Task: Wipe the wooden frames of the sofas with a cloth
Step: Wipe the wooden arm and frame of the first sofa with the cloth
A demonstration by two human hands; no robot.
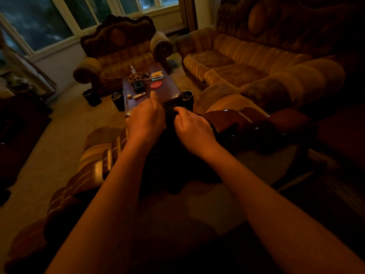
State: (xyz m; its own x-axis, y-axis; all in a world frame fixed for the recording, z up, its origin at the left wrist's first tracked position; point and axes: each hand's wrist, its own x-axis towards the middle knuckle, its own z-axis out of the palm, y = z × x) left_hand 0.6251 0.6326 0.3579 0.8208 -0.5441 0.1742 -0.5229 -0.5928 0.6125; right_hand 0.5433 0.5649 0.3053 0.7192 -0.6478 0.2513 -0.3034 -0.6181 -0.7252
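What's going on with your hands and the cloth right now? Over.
Left hand and right hand both grip the dark cloth. Cloth draped over sofa's carved wooden frame. Nothing blocking. Over.

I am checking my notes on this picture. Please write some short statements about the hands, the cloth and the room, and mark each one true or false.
1. Both hands grip the dark cloth. True: left hand and right hand hold it on top of the carved wooden frame.
2. The coffee table carries a red round item. True.
3. The cloth is white. False: it is dark.
4. The left hand rests on the coffee table. False: it is at the frame.
5. The armchair stands before windows. True.
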